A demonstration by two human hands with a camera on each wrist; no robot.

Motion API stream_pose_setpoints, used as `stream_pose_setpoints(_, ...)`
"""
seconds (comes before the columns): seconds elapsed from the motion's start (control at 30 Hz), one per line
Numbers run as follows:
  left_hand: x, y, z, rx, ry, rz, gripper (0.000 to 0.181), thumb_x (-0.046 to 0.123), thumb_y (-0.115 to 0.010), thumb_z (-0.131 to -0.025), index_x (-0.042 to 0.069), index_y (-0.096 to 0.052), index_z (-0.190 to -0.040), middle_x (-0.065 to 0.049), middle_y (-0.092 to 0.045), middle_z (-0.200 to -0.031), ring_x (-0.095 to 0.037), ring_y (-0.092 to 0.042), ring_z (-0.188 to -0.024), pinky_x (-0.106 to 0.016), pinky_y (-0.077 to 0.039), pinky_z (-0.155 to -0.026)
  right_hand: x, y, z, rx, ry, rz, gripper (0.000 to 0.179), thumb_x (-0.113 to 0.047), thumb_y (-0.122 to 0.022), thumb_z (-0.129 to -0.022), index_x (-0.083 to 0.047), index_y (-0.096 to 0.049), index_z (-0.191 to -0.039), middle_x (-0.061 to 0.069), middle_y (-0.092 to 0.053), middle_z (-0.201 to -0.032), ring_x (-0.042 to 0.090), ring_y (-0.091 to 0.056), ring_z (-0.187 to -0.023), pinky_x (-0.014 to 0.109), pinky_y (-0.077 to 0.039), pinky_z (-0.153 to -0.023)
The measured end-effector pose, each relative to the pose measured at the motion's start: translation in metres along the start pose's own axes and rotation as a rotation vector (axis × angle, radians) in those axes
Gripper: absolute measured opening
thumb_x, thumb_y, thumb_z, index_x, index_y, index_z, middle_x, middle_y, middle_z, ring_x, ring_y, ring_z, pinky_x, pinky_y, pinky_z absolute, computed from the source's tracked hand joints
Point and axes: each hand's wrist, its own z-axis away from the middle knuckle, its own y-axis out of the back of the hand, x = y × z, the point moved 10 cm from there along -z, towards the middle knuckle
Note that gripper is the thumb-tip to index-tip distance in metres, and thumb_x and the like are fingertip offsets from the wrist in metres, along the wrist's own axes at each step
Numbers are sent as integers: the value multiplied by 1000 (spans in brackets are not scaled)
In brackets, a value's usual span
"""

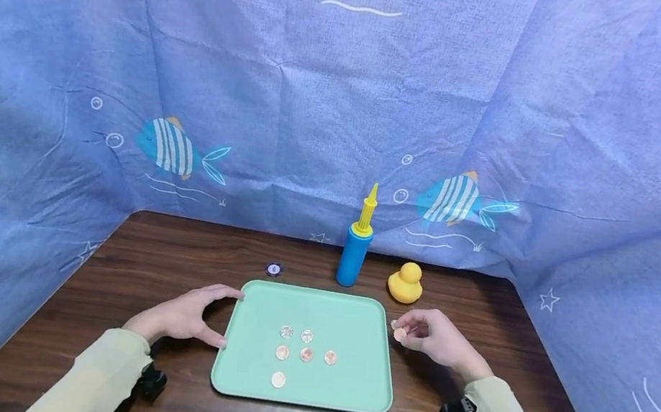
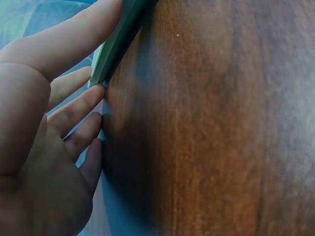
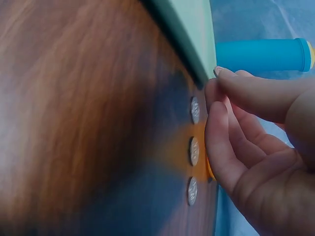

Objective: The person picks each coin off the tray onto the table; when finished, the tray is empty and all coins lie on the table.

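My right hand pinches a copper-coloured coin between thumb and fingertips, just off the right edge of a mint green tray. Under and beside that hand, three silver coins lie in a row on the table in the right wrist view. At the tray's left edge my left hand is spread, its thumb and fingertips touching the rim. On the tray lie several coins: two silver coins in the back row, three copper coins in the middle, and one pale coin in front.
Behind the tray a blue and yellow balloon pump stands upright. To its right sits a yellow rubber duck, and to its left lies a dark poker chip. A blue fish-print cloth hangs around the brown wooden table.
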Motion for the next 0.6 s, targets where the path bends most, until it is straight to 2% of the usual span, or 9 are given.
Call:
stream_pose_setpoints(0.13, -1, -1, 0, -3, 12, 3, 94, 45, -92, -80, 16, -49, -157, -13, -44, -161, -41, -37, -151, -66, -34, -116, 2, -3, 5, 4, 29, -9, 11, -9, -80, -94, -5, -77, -104, 3, -73, -90, 12, -66, -81, 25, -56, -77)
stream_pose_setpoints(0.33, -1, -2, 0, -6, 11, 8, 93, 44, -93, -79, 16, -49, -156, -13, -44, -161, -42, -36, -151, -66, -34, -116, 6, -9, 10, -4, 33, -4, 11, -2, -81, -91, -5, -75, -99, 4, -72, -87, 10, -66, -79, 23, -56, -74)
stream_pose_setpoints(0.6, -1, -1, 0, 1, 0, -2, 93, 43, -93, -79, 16, -50, -156, -13, -45, -160, -42, -37, -150, -67, -35, -115, 2, -10, 12, 5, 62, 107, 9, 0, -79, -91, -6, -74, -95, 0, -72, -83, 5, -65, -73, 24, -56, -70)
